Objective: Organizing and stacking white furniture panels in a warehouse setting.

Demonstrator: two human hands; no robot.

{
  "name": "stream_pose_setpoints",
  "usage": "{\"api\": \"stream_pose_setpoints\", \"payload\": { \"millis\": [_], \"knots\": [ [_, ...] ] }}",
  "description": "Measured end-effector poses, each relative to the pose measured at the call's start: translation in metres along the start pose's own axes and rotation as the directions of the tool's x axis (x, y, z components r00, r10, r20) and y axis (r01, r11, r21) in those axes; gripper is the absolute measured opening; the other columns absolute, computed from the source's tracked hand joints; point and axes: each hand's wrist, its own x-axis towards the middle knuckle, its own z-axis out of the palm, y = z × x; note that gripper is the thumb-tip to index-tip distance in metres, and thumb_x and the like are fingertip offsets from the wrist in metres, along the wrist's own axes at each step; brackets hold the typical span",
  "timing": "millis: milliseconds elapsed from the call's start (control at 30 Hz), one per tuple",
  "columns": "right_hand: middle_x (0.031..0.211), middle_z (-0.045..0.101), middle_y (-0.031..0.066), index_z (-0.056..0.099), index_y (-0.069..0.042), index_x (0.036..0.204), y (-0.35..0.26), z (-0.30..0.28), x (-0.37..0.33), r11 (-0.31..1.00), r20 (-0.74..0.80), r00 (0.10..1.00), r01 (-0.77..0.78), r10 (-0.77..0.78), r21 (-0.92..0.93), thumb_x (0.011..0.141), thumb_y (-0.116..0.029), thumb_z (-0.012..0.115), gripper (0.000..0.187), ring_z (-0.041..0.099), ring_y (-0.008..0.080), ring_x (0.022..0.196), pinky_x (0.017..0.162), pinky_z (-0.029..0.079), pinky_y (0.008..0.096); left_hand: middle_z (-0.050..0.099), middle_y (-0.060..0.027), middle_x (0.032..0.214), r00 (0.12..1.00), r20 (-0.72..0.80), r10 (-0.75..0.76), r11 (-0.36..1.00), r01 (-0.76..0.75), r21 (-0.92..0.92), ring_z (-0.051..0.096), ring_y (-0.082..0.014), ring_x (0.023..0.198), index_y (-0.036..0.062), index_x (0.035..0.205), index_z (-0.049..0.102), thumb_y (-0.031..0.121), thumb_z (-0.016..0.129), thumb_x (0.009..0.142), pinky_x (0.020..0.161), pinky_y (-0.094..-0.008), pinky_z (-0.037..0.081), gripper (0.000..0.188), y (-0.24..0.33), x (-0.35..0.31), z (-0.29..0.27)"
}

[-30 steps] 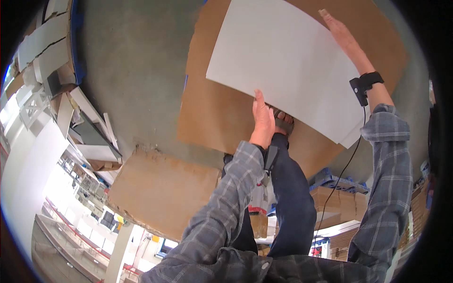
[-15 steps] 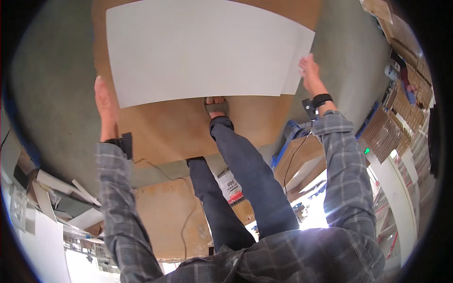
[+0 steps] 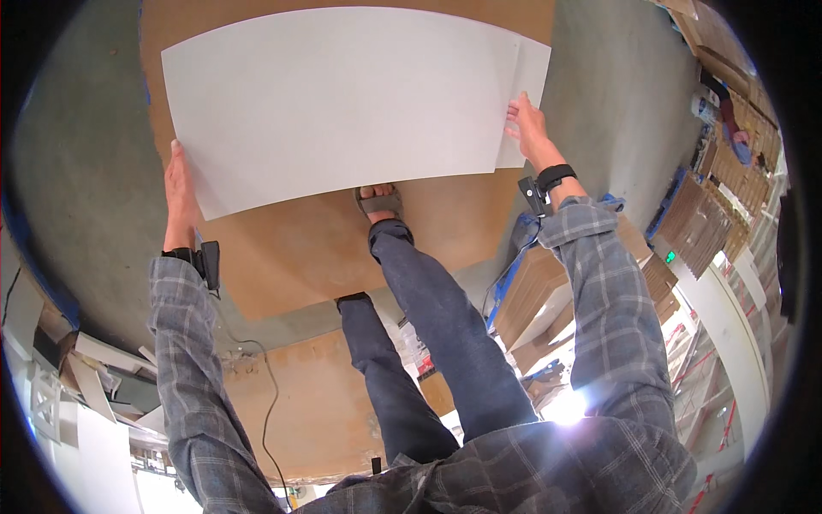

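A large white panel (image 3: pixel 342 103) lies on a brown board, its ends tapering in the fisheye view. Along its right end, a strip of a second white sheet (image 3: pixel 533 77) sticks out from underneath. My left hand (image 3: pixel 178 193) is at the panel's left edge with the fingers stretched out, seemingly touching it. Over the sticking-out strip, my right hand (image 3: pixel 529 128) has its fingers apart and slightly bent, the tips at the top panel's right edge. Neither hand is wrapped round the panel. Both wrists wear black straps with small devices.
The brown board (image 3: pixel 282 265) extends below the panel, with my sandalled foot (image 3: pixel 378 201) on it. A blue-edged stack of boards (image 3: pixel 548 283) stands at the right. A cable (image 3: pixel 270 385) trails lower left. Farther right, a person's arm (image 3: pixel 729 116) shows beside stacked boards.
Both hands have come in to the panel's two side edges. The top panel now sits further left over the lower sheet, whose strip shows wider. My view has shifted slightly.
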Motion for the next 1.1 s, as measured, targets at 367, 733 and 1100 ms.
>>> {"api": "stream_pose_setpoints", "payload": {
  "millis": [367,733,1100],
  "knots": [
    [0.118,0.059,0.0121,0.057,0.000,0.120,-0.023,-0.017,0.014,0.968,0.073,0.992,0.114,-0.100,-0.222,0.093,-0.053,0.040,0.061,0.056,0.0252,0.110,0.095,0.041,0.0432,0.057,-0.0088,0.119,0.998,-0.060,0.000,0.993,-0.008,-0.122,0.053,-0.0175,0.105,-0.0040,0.126,0.050,0.050,0.037,0.097,0.090,-0.0301,0.042,0.063,-0.014,0.000,-0.010],
    [0.140,0.043,0.0180,0.038,-0.001,0.138,-0.169,0.012,0.055,0.290,0.603,0.583,0.806,-0.545,-0.516,0.100,-0.039,0.031,0.055,0.035,0.0274,0.134,0.112,0.024,0.0343,0.037,0.0074,0.078,0.878,0.403,-0.258,0.280,0.468,-0.838,0.038,-0.0044,0.074,0.0166,0.091,0.048,0.044,0.054,0.094,0.064,-0.0247,0.032,0.028,-0.047,-0.211,0.270],
    [0.140,0.043,0.0187,0.035,0.002,0.140,-0.198,0.033,-0.034,0.458,0.573,0.801,0.581,-0.173,-0.673,0.098,-0.053,0.024,0.069,0.037,0.0274,0.132,0.111,0.024,0.0341,0.015,-0.0116,0.152,0.819,0.454,-0.350,0.032,0.495,-0.868,0.007,-0.0270,0.143,0.0006,0.147,0.007,0.066,0.059,0.078,0.116,-0.0395,0.005,0.108,-0.023,-0.177,0.378]
  ]
}}
